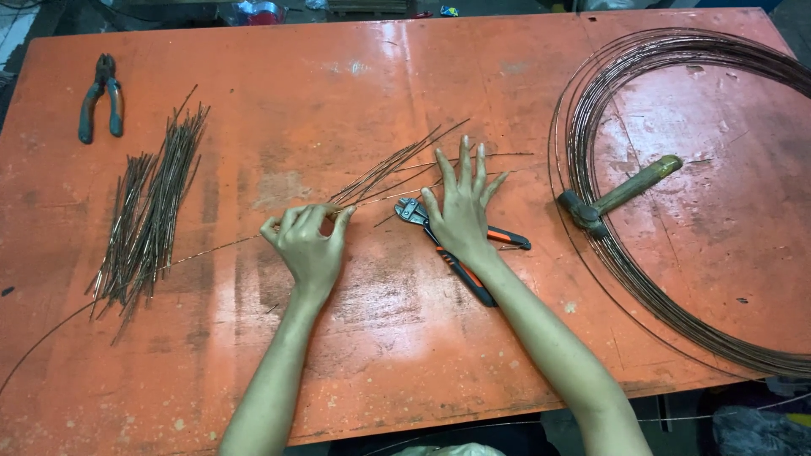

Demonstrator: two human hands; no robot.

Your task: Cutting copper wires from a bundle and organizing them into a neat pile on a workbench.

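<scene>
- Orange-painted metal table (279, 59), scuffed and worn, fills the head view; the floor beyond its far edge is dark and cluttered.
- Left hand (308, 241): fingers curled, pinching a small bunch of cut wire pieces (397, 160) at its near end; the bunch fans out toward the upper right. A single long wire (93, 304) runs from this hand down toward the table's lower left edge.
- Right hand (460, 207): open, fingers spread, palm flat on the table over the loose ends of the cut pieces.
- Cutting pliers (498, 239) with black-and-orange handles lie partly under the right hand, jaws pointing left.
- Pile of cut wire lengths (148, 215) lies at left, well apart from both hands.
- Blue-handled pliers (100, 97) rest near the far left corner.
- Large wire coil (676, 169) occupies the right side; a hammer (621, 194) lies across its inner edge.
</scene>
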